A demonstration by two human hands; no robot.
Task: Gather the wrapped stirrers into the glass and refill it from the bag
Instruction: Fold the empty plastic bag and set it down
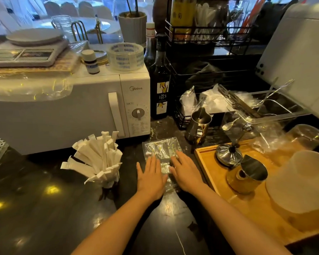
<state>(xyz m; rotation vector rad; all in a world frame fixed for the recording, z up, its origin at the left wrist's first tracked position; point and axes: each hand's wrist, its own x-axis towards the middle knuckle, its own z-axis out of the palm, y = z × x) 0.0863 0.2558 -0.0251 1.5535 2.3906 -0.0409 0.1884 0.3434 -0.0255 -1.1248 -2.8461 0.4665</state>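
Note:
A glass (110, 183) stands on the dark counter in front of the microwave, packed with several white paper-wrapped stirrers (98, 155) that fan out to the left. To its right a clear plastic bag (161, 147) lies flat on the counter and looks empty. My left hand (150, 178) rests palm down on the bag's near left part, fingers spread. My right hand (185, 173) lies flat on the bag's near right part, fingers spread too. Neither hand grips anything.
A white microwave (72, 107) stands behind the glass. A dark syrup bottle (160, 80) and a steel pitcher (198, 124) are behind the bag. A wooden tray (219, 183) at the right holds a gold pitcher (247, 177) and a white container (302, 183).

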